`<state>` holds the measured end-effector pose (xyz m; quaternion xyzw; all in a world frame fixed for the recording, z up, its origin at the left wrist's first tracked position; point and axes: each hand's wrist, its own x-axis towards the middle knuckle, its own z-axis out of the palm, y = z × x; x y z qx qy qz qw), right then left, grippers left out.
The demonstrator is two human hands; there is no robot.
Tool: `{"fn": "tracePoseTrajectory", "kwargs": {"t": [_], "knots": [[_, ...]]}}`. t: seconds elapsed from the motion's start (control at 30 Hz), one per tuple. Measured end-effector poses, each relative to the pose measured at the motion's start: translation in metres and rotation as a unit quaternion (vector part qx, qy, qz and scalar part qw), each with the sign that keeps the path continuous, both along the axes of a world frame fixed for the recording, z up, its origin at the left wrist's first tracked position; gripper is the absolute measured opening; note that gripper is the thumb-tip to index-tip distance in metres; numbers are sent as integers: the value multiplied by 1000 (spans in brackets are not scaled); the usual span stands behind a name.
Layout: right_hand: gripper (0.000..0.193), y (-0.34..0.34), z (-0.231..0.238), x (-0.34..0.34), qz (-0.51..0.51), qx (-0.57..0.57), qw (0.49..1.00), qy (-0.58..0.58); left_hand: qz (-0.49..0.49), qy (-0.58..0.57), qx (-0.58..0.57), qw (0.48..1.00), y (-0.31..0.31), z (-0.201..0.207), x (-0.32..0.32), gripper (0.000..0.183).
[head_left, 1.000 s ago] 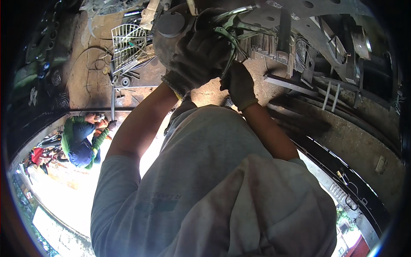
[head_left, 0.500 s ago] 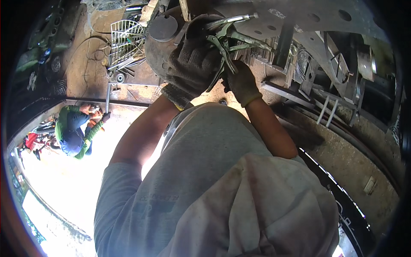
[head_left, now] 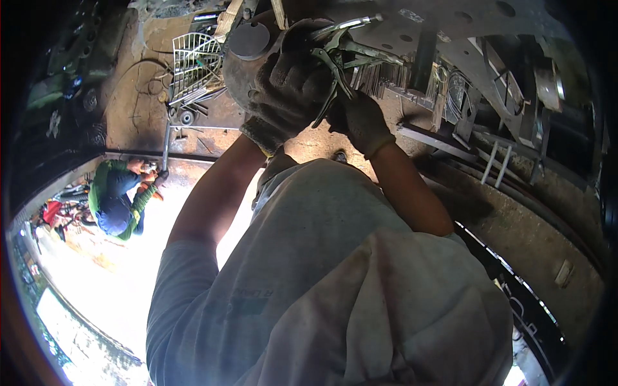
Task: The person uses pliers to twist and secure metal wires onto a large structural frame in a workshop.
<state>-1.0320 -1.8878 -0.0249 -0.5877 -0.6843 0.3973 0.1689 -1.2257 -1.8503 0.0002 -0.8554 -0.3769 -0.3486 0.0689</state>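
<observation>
My right hand (head_left: 368,126), in a dark work glove, closes round the lower handles of a pair of locking pliers (head_left: 337,72). The pliers have long metal jaws that point up and to the right. Beside them my gloved left hand (head_left: 290,93) is closed, its fingers curled against a dark curved metal piece (head_left: 305,38). What lies inside the left fingers is mostly hidden by the glove. A round dark plate with a smaller disc (head_left: 250,40) on it sits just left of that hand.
A white wire rack (head_left: 193,61) and loose rods lie at the upper left. Steel bars and frames (head_left: 438,143) crowd the right side, under a large holed metal beam (head_left: 470,26). Another person (head_left: 119,199) crouches at the left, holding a long metal bar (head_left: 166,145).
The whole view has shifted slightly, so the surroundings sit a little further right. Both hands keep nearly the same hold near the pliers.
</observation>
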Motion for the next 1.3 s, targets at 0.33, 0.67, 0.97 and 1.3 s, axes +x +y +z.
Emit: {"fn": "tracePoseTrajectory", "kwargs": {"t": [0.33,0.67,0.97,1.3], "knots": [[20,-9,-34,-8,-35,94,994,-43,-19,-3,27,999,11,-13,-2,29],[22,20,38,-15,-152,-191,961,128,21,-94,37,995,15,-21,12,28],[11,46,29,16,236,103,947,-192,62,-61,40,995,9,-19,17,29],[19,22,40,-11,-287,-314,839,338,53,-97,52,992,0,-11,-17,37]]}}
